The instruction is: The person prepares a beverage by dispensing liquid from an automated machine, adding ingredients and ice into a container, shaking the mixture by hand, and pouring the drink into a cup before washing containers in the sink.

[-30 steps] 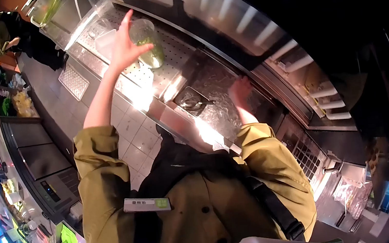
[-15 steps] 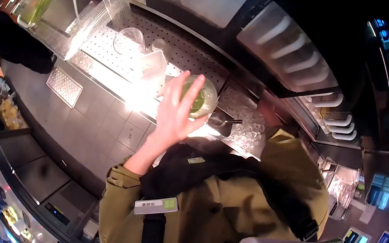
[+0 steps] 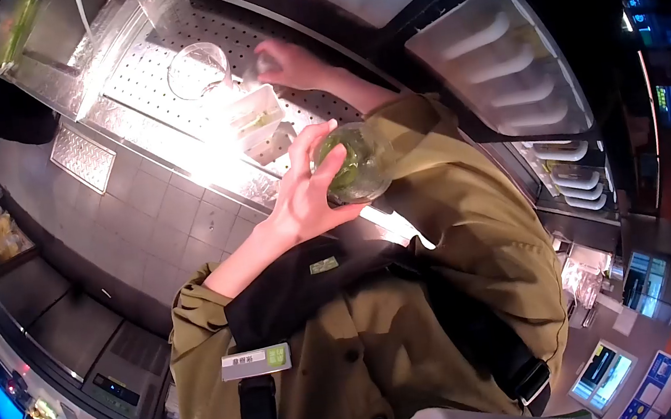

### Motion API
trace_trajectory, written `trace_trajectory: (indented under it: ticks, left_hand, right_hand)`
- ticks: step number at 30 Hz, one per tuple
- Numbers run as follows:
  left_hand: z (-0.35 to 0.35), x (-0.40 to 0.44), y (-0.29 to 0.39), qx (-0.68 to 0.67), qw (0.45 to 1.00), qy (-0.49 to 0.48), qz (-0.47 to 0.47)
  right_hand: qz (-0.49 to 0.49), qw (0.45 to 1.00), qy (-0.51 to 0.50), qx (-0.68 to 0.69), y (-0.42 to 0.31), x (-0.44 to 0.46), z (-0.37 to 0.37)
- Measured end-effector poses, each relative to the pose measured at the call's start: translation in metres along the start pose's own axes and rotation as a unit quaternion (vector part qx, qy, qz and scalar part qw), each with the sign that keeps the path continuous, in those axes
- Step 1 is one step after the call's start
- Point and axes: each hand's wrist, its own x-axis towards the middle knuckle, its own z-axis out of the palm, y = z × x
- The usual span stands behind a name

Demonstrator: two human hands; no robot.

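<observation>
My left hand (image 3: 295, 193) is wrapped around a clear cup (image 3: 372, 166) with green leafy-looking contents, held in front of my chest. Stretched past it, my right hand (image 3: 291, 64) has its fingers closed on a small clear cup (image 3: 265, 63) at the perforated counter. Just below that hand stands a clear square container (image 3: 256, 111) with a little green inside. A larger empty-looking clear round container (image 3: 197, 71) sits to its left on the perforated tray (image 3: 144, 75).
A tall clear vessel (image 3: 163, 3) stands at the back of the counter. White-handled lidded bins (image 3: 498, 61) line the right side, with more handled containers (image 3: 572, 174) below. A dark-clothed person (image 3: 0, 109) is at far left on the tiled floor (image 3: 157, 207).
My right arm has reached forward over the ice bin, and its hand has taken hold of the small clear cup. The green-filled cup remains in my left hand, tilted slightly differently.
</observation>
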Motion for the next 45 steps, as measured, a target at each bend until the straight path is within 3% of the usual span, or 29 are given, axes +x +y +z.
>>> trace_trajectory:
  ticks: [1, 3, 5, 7, 10, 12, 15, 18, 21, 23, 26, 27, 28, 29, 30, 31, 32, 34, 35, 36, 37, 38, 39, 40, 41, 42, 43, 44, 45]
  left_hand:
    - [0.004, 0.000, -0.003, -0.017, 0.999, 0.017, 0.023]
    - [0.007, -0.001, -0.009, -0.039, 0.999, 0.011, 0.029]
    - [0.008, -0.001, -0.009, -0.059, 0.998, 0.014, 0.005]
    - [0.012, -0.007, -0.016, -0.062, 0.998, 0.002, -0.019]
    - [0.008, -0.006, -0.012, -0.094, 0.986, -0.047, -0.127]
    - [0.007, -0.007, -0.011, -0.100, 0.986, -0.048, -0.125]
    - [0.001, -0.001, -0.007, -0.086, 0.989, -0.052, -0.111]
    - [-0.008, 0.017, 0.019, -0.011, 0.996, -0.056, -0.068]
    - [0.007, 0.030, 0.028, 0.027, 0.990, -0.027, -0.132]
    - [0.008, 0.027, 0.022, 0.038, 0.990, -0.040, -0.128]
    - [0.008, 0.030, 0.021, 0.011, 0.991, -0.035, -0.128]
    - [0.009, 0.030, 0.023, 0.097, 0.990, -0.033, -0.100]
    - [0.007, 0.034, 0.027, 0.061, 0.990, -0.032, -0.122]
    - [0.004, 0.040, 0.030, 0.022, 0.989, -0.036, -0.141]
    - [0.005, 0.042, 0.031, 0.002, 0.986, -0.045, -0.159]
    - [0.008, 0.030, 0.025, 0.019, 0.994, -0.017, -0.108]
    - [0.004, 0.015, 0.021, 0.011, 0.996, 0.010, -0.083]
    - [0.000, -0.031, 0.006, -0.085, 0.980, 0.091, -0.156]
    - [-0.005, -0.062, -0.012, -0.164, 0.950, 0.148, -0.223]
    - [-0.003, -0.083, -0.030, -0.264, 0.906, 0.165, -0.288]
    - [0.002, -0.098, -0.045, -0.383, 0.852, 0.129, -0.333]
    - [0.006, -0.097, -0.034, -0.606, 0.728, -0.037, -0.318]
    - [0.016, -0.094, -0.033, -0.650, 0.601, -0.050, -0.463]
    - [0.028, -0.083, -0.027, -0.657, 0.456, 0.038, -0.599]
    - [0.038, -0.072, -0.021, -0.662, 0.323, 0.167, -0.655]
    - [0.041, -0.064, -0.018, -0.667, 0.248, 0.260, -0.653]
    - [0.049, -0.071, -0.045, -0.702, 0.232, 0.280, -0.613]
    - [0.059, -0.083, -0.092, -0.631, 0.432, 0.244, -0.597]
    - [0.059, -0.049, -0.046, -0.585, 0.358, 0.224, -0.692]
  right_hand:
    - [0.048, 0.998, 0.040, 0.017, 0.006, -0.013, -0.011]
    - [0.113, 0.957, 0.167, 0.206, 0.019, -0.047, -0.044]
    - [0.134, 0.912, 0.161, 0.353, -0.057, -0.091, -0.109]
    - [0.104, 0.937, 0.144, 0.301, -0.123, -0.124, -0.149]
    - [0.029, 0.996, 0.024, 0.075, -0.194, -0.144, -0.158]
    - [0.030, 0.997, -0.058, -0.046, -0.221, -0.134, -0.149]
    - [-0.010, 0.991, -0.078, -0.105, -0.231, -0.126, -0.143]
    - [-0.071, 0.978, -0.080, -0.179, -0.239, -0.129, -0.135]
    - [0.031, 0.982, -0.082, -0.165, -0.241, -0.129, -0.139]
    - [0.044, 0.989, 0.006, -0.142, -0.236, -0.133, -0.146]
    - [-0.033, 0.966, -0.018, -0.255, -0.235, -0.134, -0.144]
    - [-0.047, 0.952, -0.055, -0.296, -0.236, -0.131, -0.134]
    - [-0.054, 0.964, -0.028, -0.259, -0.231, -0.133, -0.127]
    - [-0.112, 0.932, 0.014, -0.343, -0.229, -0.134, -0.123]
    - [-0.063, 0.955, -0.076, -0.280, -0.242, -0.126, -0.132]
    - [-0.095, 0.956, -0.090, -0.261, -0.241, -0.126, -0.138]
    - [-0.043, 0.967, -0.099, -0.229, -0.255, -0.130, -0.142]
    - [0.010, 1.000, 0.002, -0.023, -0.235, -0.122, -0.137]
    - [0.032, 0.997, -0.007, -0.067, -0.221, -0.120, -0.129]
    - [0.017, 0.989, -0.118, -0.085, -0.213, -0.111, -0.125]
    - [0.145, 0.973, -0.123, 0.130, -0.215, -0.121, -0.124]
    - [0.174, 0.966, -0.110, 0.156, -0.210, -0.122, -0.118]
    - [0.196, 0.956, -0.115, 0.184, -0.204, -0.122, -0.116]
    - [0.213, 0.956, -0.104, 0.174, -0.211, -0.131, -0.120]
    - [0.235, 0.947, -0.126, 0.177, -0.212, -0.135, -0.121]
    - [0.239, 0.941, -0.143, 0.194, -0.222, -0.142, -0.124]
    - [0.243, 0.932, -0.160, 0.214, -0.229, -0.155, -0.124]
    - [0.231, 0.933, -0.186, 0.204, -0.206, -0.159, -0.109]
    - [0.159, 0.959, -0.172, 0.160, -0.204, -0.174, -0.098]
